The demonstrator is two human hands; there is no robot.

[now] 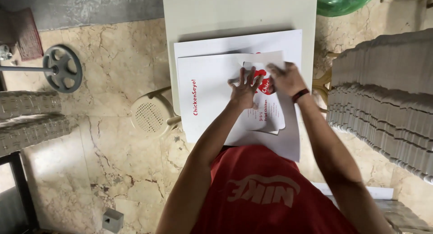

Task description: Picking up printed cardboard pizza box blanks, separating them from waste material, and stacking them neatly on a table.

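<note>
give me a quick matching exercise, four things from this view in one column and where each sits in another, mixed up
Things:
1. left hand
2. right hand
3. plastic stool
4. stacks of flat cardboard

Places:
a. on the marble floor left of the table
b. far right of the view
c. flat on the printed white sheet
d. at the sheet's upper right edge

Pairs: 1-c, 2-d, 3-a, 4-b

Marble-floored workroom seen from above.
A white table (pixel 239 10) stands on beige veined floor (pixel 112 139); cream stool (pixel 151 114) left, stacked cardboard (pixel 383 94) right, green bag (pixel 340 1) behind.
</note>
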